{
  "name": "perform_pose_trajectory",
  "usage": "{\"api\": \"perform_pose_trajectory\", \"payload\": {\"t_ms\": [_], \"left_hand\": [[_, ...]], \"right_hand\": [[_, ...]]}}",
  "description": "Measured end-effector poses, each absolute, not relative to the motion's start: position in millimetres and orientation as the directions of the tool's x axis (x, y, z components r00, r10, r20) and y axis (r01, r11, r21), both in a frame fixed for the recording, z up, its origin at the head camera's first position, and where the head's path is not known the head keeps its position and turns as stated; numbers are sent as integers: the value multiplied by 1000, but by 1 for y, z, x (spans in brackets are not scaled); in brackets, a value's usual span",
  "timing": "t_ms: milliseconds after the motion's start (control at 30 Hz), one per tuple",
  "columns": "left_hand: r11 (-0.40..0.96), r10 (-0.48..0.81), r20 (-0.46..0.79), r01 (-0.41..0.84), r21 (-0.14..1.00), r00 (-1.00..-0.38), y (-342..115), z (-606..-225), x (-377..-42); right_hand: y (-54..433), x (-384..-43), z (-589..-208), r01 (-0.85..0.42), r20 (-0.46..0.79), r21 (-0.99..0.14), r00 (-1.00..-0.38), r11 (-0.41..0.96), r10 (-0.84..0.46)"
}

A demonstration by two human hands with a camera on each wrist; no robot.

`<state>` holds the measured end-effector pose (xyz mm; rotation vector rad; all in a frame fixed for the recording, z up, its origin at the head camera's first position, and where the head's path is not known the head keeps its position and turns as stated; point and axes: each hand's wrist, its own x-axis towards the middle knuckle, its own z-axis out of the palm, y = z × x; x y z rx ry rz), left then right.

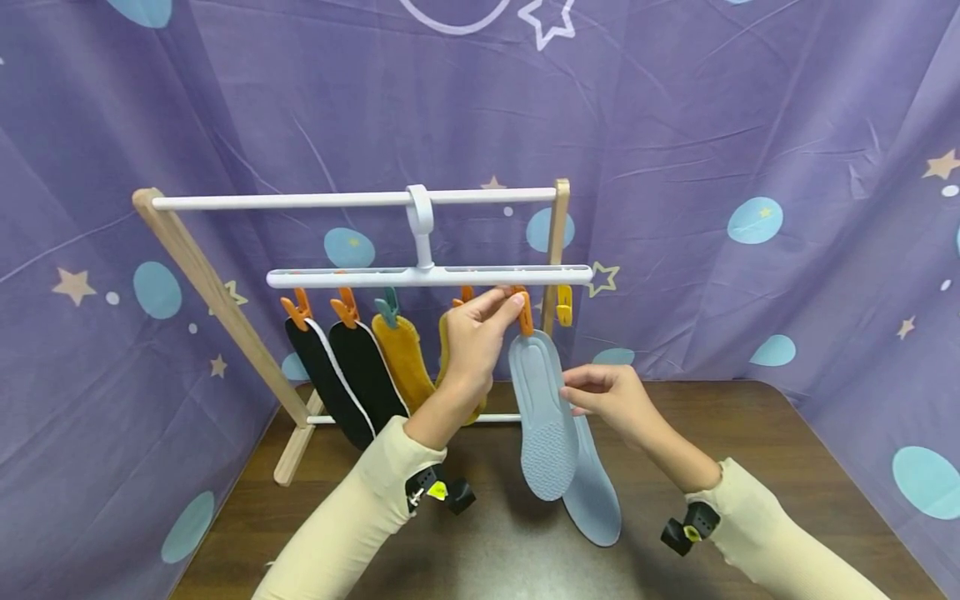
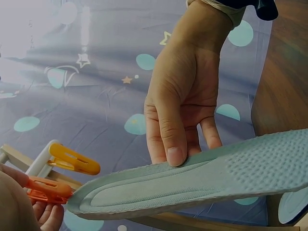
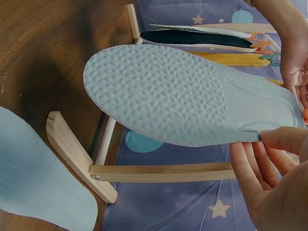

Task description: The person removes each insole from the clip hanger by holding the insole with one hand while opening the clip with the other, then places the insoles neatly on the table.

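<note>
My left hand [image 1: 474, 340] pinches an orange clothespin [image 1: 526, 317] beneath the right part of a white bar hanger [image 1: 345, 277]. At that clothespin's lower end is the narrow end of a light blue-grey insole [image 1: 551, 450], its dimpled heel hanging down. Thumb and fingers of my right hand [image 1: 617, 402] pinch the insole's right edge. Whether the clothespin bites the insole is unclear. A second blue-grey insole [image 1: 598, 504] lies on the table behind it. Right of the left hand hangs a yellow clothespin [image 1: 564, 306] with nothing in it.
Black insoles [image 1: 322, 379] and yellow insoles [image 1: 405, 354] hang from clothespins on the hanger's left and middle. The hanger hooks over the white rail of a wooden rack [image 1: 217, 300] on a brown table [image 1: 712, 433]. A purple patterned curtain [image 1: 675, 125] surrounds it.
</note>
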<state>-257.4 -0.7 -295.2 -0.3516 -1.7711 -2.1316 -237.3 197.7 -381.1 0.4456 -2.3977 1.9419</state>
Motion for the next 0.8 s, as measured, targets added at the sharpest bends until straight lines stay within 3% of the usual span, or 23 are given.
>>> {"api": "perform_pose_trajectory", "payload": {"t_ms": [800], "left_hand": [[-136, -68, 393, 399, 907, -917, -4, -297, -257]], "right_hand": [[204, -238, -387, -232, 195, -952, -963, 199, -188]]}}
